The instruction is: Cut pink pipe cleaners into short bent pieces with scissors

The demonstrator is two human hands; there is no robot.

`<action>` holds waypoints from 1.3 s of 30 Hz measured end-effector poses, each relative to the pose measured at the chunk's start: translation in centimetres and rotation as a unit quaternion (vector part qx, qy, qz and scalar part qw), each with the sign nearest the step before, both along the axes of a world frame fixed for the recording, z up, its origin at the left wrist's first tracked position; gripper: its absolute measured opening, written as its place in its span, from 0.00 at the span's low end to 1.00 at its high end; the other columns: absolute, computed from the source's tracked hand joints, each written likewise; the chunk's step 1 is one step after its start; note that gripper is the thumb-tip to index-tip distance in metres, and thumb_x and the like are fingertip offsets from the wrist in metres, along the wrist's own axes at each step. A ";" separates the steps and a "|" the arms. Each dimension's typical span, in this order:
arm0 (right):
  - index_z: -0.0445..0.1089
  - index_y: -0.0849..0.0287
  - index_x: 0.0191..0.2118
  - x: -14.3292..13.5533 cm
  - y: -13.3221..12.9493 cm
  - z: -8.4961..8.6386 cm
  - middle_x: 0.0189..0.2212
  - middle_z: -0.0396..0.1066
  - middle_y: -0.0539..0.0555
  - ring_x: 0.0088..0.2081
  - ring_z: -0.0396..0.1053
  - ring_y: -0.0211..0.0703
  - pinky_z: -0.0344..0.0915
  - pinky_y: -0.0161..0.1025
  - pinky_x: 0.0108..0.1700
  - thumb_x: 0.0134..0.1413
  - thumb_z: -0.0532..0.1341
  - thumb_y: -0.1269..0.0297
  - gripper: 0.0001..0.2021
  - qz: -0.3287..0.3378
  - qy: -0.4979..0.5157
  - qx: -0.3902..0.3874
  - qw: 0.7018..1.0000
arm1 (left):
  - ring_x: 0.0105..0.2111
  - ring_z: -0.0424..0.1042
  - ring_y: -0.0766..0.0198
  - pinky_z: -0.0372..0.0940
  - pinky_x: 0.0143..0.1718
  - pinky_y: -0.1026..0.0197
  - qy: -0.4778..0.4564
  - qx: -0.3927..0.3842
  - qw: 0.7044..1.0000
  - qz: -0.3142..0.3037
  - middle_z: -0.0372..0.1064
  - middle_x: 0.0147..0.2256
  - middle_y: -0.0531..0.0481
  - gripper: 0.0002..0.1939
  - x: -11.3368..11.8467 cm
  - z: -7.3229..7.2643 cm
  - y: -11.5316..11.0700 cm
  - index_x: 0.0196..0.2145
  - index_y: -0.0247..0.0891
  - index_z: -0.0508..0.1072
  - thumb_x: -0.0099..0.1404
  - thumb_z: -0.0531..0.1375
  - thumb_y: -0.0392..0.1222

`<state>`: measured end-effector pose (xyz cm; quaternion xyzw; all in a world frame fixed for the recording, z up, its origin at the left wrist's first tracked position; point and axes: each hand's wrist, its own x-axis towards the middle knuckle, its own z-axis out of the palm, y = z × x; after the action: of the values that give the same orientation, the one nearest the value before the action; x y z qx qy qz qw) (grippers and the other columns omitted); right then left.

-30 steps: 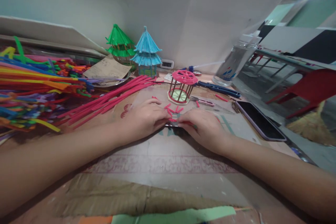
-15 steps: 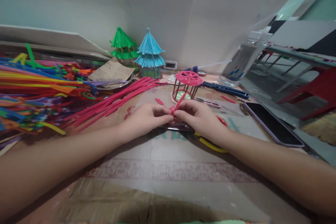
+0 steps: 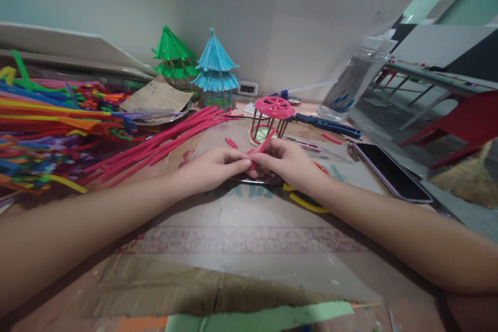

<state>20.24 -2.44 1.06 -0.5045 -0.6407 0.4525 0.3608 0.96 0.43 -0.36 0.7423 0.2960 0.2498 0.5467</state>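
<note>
Pinched fingertips of my left hand (image 3: pixel 218 167) and my right hand (image 3: pixel 286 162) meet around short pink strips (image 3: pixel 264 144). One strip points up and right from between the fingers. Just behind the hands stands a small frame with a pink wheel-shaped top (image 3: pixel 274 107) on thin brown posts and a pale round base (image 3: pixel 261 136). Below my fingers a shiny dark tray (image 3: pixel 257 180) is partly hidden. To the left of the frame lie small pink pieces (image 3: pixel 231 142).
Long pink strips (image 3: pixel 167 140) and a multicoloured pile (image 3: pixel 58 124) lie left. Green (image 3: pixel 174 54) and blue (image 3: pixel 216 70) pagoda models stand behind. On the right are pliers (image 3: pixel 329 125), a phone (image 3: pixel 391 171), a water bottle (image 3: pixel 350 80) and yellow strips (image 3: pixel 309 203).
The view has shifted, so the scene sits slightly higher and further left. Both hands remain together at the pink strips, with the upright strip turned slightly between the fingers.
</note>
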 end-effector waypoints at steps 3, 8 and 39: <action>0.70 0.60 0.33 -0.1 0.0 0.2 0.23 0.73 0.49 0.23 0.69 0.36 0.63 0.31 0.23 0.53 0.64 0.59 0.09 -0.002 0.011 -0.015 1.000 | 0.41 0.76 0.60 0.68 0.46 0.59 0.003 -0.002 1.000 0.002 0.79 0.39 0.46 0.14 -0.1 -0.1 0.1 0.35 0.36 0.79 0.66 0.58 0.48; 0.70 0.60 0.35 -0.1 0.0 0.0 0.25 0.74 0.50 0.26 0.71 0.38 0.67 0.34 0.27 0.54 0.64 0.59 0.09 0.012 0.031 -0.032 0.999 | 0.38 0.76 0.59 0.68 0.42 0.60 0.038 0.008 0.999 0.019 0.79 0.37 0.46 0.16 -0.2 -0.3 0.2 0.35 0.36 0.80 0.64 0.60 0.52; 0.63 0.58 0.30 -0.2 -0.1 -0.1 0.20 0.65 0.45 0.22 0.64 0.33 0.61 0.30 0.22 0.55 0.61 0.62 0.08 0.031 0.057 -0.025 0.998 | 0.36 0.76 0.61 0.69 0.43 0.59 0.027 -0.034 0.999 0.024 0.79 0.34 0.46 0.15 -0.1 0.6 -0.1 0.31 0.36 0.79 0.65 0.60 0.50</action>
<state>20.02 -2.54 0.95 -0.4671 -0.6227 0.5074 0.3696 0.91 0.35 0.23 0.7222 0.3368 0.2325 0.5576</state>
